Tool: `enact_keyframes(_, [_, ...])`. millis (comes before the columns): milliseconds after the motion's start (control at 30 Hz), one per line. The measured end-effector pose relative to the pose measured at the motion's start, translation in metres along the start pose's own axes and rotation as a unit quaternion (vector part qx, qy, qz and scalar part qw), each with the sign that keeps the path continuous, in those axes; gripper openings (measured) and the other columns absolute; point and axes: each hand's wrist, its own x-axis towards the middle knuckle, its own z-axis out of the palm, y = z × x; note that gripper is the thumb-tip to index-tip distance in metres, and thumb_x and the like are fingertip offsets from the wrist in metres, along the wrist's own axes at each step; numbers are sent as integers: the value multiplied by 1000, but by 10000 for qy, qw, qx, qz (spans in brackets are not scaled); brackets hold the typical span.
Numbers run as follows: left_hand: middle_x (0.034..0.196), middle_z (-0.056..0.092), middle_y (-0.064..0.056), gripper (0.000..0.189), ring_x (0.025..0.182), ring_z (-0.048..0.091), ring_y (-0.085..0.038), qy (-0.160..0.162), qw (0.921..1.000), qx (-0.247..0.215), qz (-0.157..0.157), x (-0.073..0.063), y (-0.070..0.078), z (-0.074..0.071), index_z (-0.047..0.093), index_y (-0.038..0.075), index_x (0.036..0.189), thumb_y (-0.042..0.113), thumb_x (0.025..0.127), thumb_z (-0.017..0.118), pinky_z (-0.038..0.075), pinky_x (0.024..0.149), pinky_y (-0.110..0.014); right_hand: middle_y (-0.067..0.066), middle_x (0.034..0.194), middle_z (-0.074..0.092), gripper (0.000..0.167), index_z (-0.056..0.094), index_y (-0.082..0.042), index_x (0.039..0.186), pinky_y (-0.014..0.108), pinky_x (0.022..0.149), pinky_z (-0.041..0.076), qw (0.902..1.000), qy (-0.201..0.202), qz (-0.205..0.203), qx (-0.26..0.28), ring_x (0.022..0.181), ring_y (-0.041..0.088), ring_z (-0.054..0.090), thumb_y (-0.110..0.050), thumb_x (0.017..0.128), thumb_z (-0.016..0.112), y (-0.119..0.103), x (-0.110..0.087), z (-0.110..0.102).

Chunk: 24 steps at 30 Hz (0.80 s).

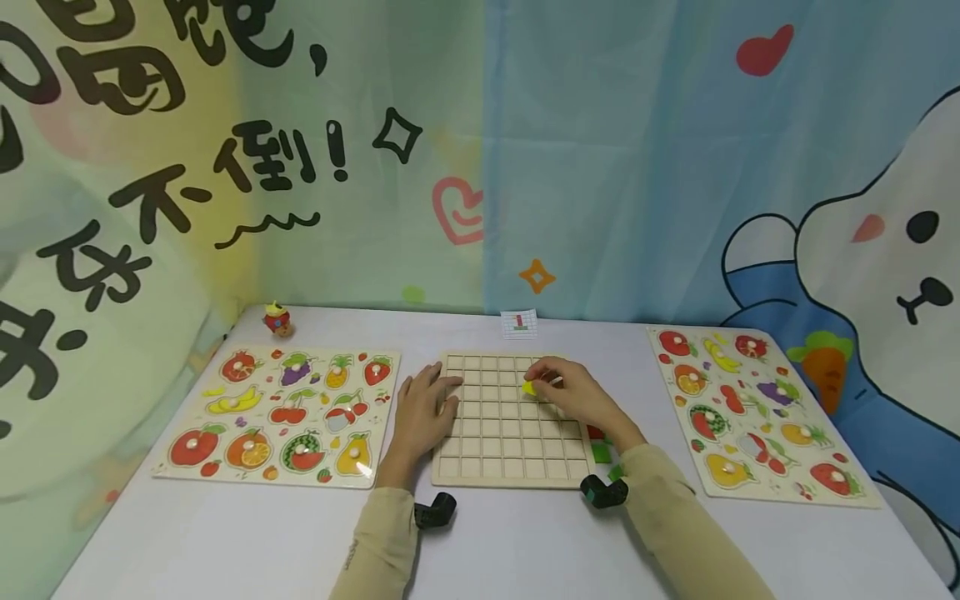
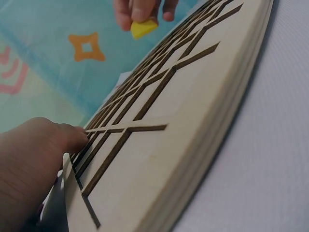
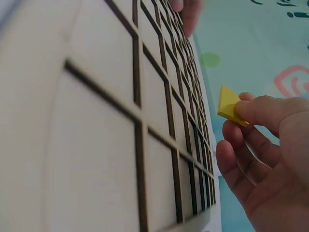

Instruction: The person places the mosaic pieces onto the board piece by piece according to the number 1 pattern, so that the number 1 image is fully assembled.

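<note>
A light wooden board [image 1: 517,482] with a grid of square recesses lies in the middle of the white table. My left hand [image 1: 420,417] rests at the board's left edge, fingers extended; in the left wrist view its thumb [image 2: 72,137] reaches over the grid. Above the upper right of the grid, my right hand [image 1: 576,396] pinches a small yellow square tile [image 3: 229,107] between thumb and fingers. The tile is tilted and held off the board in the right wrist view. Green tiles [image 1: 602,452] and a red one lie by the board's right side, partly hidden by the right forearm.
Fruit-picture puzzle boards lie left [image 1: 258,417] and right [image 1: 738,400] of the grid. Behind it, a small card [image 1: 519,324] with a grid pattern stands near the back edge. A small toy figure [image 1: 277,320] stands at the back left, before a printed curtain [image 1: 570,167].
</note>
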Motion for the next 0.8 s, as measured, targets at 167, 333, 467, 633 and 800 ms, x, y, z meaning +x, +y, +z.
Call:
enact_keyframes(167, [138,50,-20,27,133,41,-37,-81,9999,47,-54,1,0,0,67,15,112,16,87,58,22,110,-61,6,107,65,17,63,-7,107,36,85,51,9999,-128,3,-25,99,22,61,-14,94,56,-1,12,7])
enact_keyframes(333, [137,51,-21,27,132,42,-39,-11,10000,-7,-16,2,0,-1,68,13,111,15,86,59,22,109,-61,4,105,65,15,63,-7,105,36,86,50,9996,-238,-157,-29,98,21,61,-13,94,56,0,26,15])
enact_keyframes(467, [136,51,-21,26,131,43,-39,45,10000,10,6,2,0,0,68,13,110,14,85,59,23,108,-61,3,105,65,13,64,-10,103,35,86,50,9993,-281,-226,-106,97,19,61,-13,94,56,1,34,21])
enact_keyframes(633, [138,51,-19,26,133,42,-37,-51,9999,75,-97,3,1,0,68,15,111,16,86,58,22,109,-60,3,104,65,11,64,-11,102,35,85,51,9989,-327,-310,-144,96,18,61,-12,94,56,-2,43,24])
enact_keyframes(800, [137,51,-19,26,133,42,-37,-25,9999,39,-142,2,2,0,68,14,110,16,86,59,22,110,-61,6,105,65,13,64,-9,103,39,84,52,9982,-437,-377,-164,96,22,62,-11,94,55,-6,50,26])
